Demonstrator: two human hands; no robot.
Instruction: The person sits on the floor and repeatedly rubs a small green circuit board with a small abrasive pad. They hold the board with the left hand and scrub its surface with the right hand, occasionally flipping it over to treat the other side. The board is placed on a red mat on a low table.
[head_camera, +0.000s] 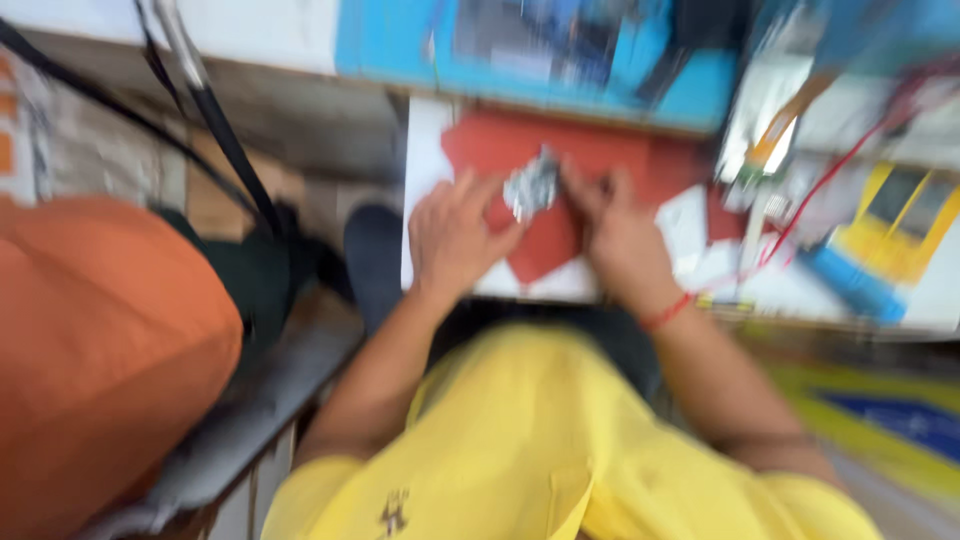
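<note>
The view is blurred by motion. My left hand (455, 235) and my right hand (620, 235) meet over a red mat (600, 150) on a white worktop (425, 150). Between their fingertips sits a small silvery, shiny part (532, 187), and both hands touch it. A red thread band circles my right wrist. My yellow shirt fills the lower middle of the view. Details of the part cannot be made out.
A blue tray or box (520, 50) stands behind the mat. Yellow and blue tools with red wires (880, 220) lie to the right. An orange rounded shape (100, 340) is at the left, with black cables (215, 120) above it.
</note>
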